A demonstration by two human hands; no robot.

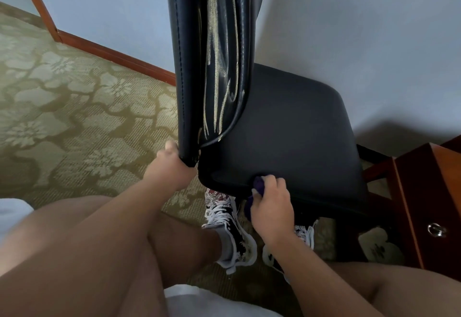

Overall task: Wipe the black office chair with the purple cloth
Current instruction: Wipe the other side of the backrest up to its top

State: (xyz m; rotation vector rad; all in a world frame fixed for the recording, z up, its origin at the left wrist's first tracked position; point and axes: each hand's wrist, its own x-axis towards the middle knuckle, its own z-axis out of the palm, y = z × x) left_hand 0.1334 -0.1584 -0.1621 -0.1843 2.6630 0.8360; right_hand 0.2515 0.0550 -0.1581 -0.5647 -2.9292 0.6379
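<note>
Bare knees fill the near edge, above patterned sneakers point(230, 232) on floral green carpet point(74, 107). Left hand point(172, 164) grips the lower corner of the black office chair's point(287, 129) glossy leather backrest point(212, 54). Right hand point(272, 207) clutches a bunched purple cloth point(257, 184), pressed to the seat's near rim. Wiping appears underway; streaky sheen marks the backrest, while the matte seat looks mostly untouched.

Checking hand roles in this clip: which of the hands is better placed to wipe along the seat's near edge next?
Right. The right hand holds the purple cloth against the seat edge; the left hand grips the backrest corner, seemingly steadying it.
</note>
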